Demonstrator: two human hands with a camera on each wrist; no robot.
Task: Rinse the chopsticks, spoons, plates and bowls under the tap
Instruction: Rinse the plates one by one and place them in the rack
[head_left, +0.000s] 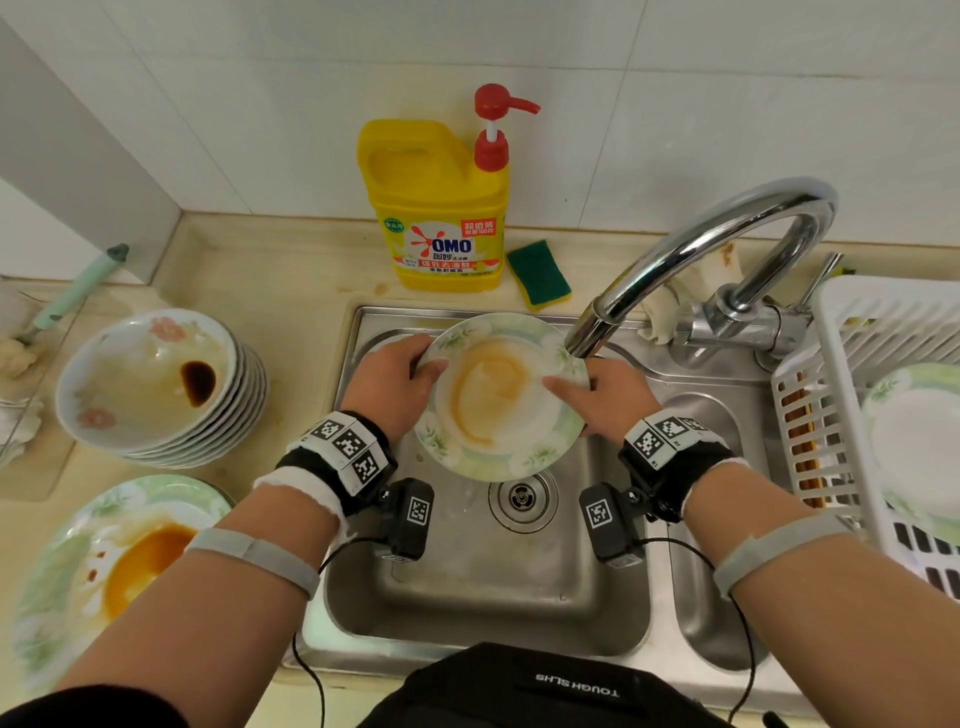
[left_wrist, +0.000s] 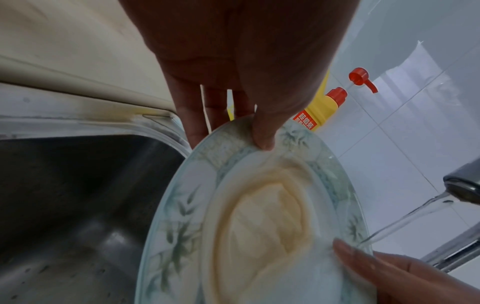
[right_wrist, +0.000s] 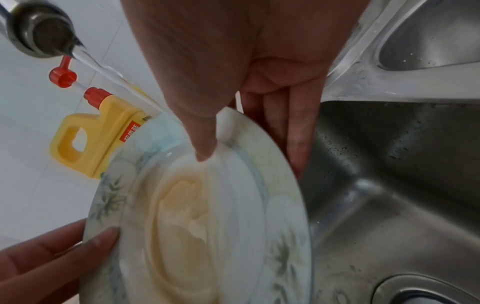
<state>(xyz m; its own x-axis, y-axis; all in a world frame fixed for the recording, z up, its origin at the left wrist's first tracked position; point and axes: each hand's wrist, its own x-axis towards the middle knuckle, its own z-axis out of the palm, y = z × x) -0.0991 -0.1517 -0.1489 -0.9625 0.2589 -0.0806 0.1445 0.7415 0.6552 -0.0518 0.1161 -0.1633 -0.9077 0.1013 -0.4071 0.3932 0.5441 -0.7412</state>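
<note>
The left hand (head_left: 387, 387) pinches the left rim of a plate (head_left: 501, 397), thumb on its face, fingers behind. The right hand (head_left: 605, 397) grips the right rim the same way. The plate, smeared orange, is held tilted over the sink (head_left: 467, 597), under the tap (head_left: 587, 338); water hits its right rim. Stacked bowls (head_left: 156, 384) and another dirty plate (head_left: 104, 561) sit on the left counter. A rack (head_left: 841, 415) stands right.
</note>
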